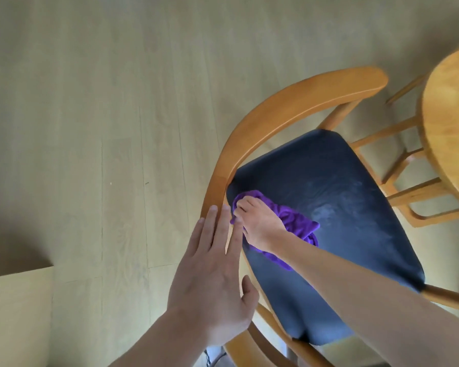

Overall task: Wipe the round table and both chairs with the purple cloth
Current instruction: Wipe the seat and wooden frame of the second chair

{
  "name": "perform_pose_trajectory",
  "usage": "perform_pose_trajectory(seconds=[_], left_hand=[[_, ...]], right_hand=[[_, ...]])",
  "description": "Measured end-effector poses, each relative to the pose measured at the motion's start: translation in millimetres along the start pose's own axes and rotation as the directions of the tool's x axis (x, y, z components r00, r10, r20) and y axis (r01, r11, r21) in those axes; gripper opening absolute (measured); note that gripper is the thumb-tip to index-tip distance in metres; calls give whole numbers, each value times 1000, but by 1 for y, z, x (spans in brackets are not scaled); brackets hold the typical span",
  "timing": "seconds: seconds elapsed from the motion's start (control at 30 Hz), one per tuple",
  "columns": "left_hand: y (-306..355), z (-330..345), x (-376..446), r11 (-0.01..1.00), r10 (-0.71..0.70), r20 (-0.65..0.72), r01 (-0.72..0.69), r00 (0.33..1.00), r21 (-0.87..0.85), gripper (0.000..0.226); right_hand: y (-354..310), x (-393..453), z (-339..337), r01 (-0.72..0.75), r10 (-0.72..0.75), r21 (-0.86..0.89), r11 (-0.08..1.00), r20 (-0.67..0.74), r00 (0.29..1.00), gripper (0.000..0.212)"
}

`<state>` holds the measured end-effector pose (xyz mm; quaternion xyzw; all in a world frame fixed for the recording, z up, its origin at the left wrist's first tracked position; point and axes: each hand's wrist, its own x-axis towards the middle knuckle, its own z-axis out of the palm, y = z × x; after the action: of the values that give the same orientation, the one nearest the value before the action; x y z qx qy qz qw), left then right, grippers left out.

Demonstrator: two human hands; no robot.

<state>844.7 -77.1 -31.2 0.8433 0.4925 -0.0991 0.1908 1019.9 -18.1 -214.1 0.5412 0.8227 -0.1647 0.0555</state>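
A wooden chair with a curved backrest [289,107] and a dark blue padded seat [337,197] stands below me. My right hand [260,223] presses the crumpled purple cloth [297,221] onto the seat's back left corner, close to the backrest. My left hand [215,276] is flat with its fingers spread, resting on the curved backrest rail just left of the cloth. Pale smears show on the seat to the right of the cloth. The round wooden table [451,123] shows only as an edge at the right.
Pale wood-plank floor [104,128] fills the left and top. Table legs and rungs [408,197] stand right of the chair. A light wooden surface [13,313] sits at the lower left corner.
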Motion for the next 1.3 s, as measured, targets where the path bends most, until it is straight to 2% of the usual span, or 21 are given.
perform_pose_trajectory(seconds=[0.07,0.1,0.2,0.3,0.37,0.43,0.53,0.6,0.63,0.67,0.73,0.8,0.87,0.97,1.03,1.1,1.17,1.23,1.3], left_hand=[[-3,-3,4,995,88,36,-89,996,40,87],[-4,-3,5,992,115,40,-117,993,40,85],[-5,-5,6,992,124,38,-125,992,15,82],[-5,-6,7,994,111,20,-111,994,10,79],[-4,-6,6,995,96,10,-96,995,7,79],[-3,-7,4,997,78,-1,-78,997,-1,81],[-2,-7,3,998,52,-6,-52,999,39,86],[0,-8,3,997,31,-10,-31,999,73,87],[0,-9,4,996,21,-13,-20,1000,92,87],[0,-8,4,993,18,-14,-17,1000,113,86],[0,-6,5,988,21,-8,-20,1000,152,86],[1,-2,5,985,12,-11,-10,1000,174,85],[1,0,5,982,-1,-23,5,1000,191,87],[5,2,4,980,-68,-75,81,995,181,89],[18,7,-7,972,-177,-115,192,977,138,96],[45,20,-29,965,-241,-145,253,960,72,104],[72,36,-53,973,-219,-141,227,966,46,103],[84,46,-67,972,-216,-133,226,967,65,99],[84,48,-67,967,-228,-134,240,964,80,91]], right_hand=[[9,22,-9,-93,104,80,992,-139,985,42],[10,34,-9,-115,130,108,987,-138,982,48],[2,60,7,-79,78,17,997,43,996,63],[-1,55,22,-42,48,-65,997,92,995,58],[0,27,28,123,-117,-45,991,113,987,48],[5,-19,31,298,-294,8,955,173,940,45],[18,-96,28,444,-449,92,891,318,835,38],[28,-123,25,494,-494,131,860,462,737,29],[30,-124,20,497,-505,162,852,501,703,27],[31,-119,14,484,-510,194,853,501,699,24],[28,-97,6,460,-517,238,855,359,777,29],[25,-65,4,444,-470,164,881,185,863,58],[25,-36,2,366,-365,26,930,172,915,78],[22,-27,14,259,-241,-65,964,205,949,80],[15,-48,22,273,-258,-42,961,216,942,79],[14,-90,36,391,-374,-9,920,272,887,68],[16,-143,48,485,-463,49,873,397,793,56],[17,-183,51,520,-492,92,849,497,715,50],[16,-189,48,533,-516,137,835,532,671,38]])
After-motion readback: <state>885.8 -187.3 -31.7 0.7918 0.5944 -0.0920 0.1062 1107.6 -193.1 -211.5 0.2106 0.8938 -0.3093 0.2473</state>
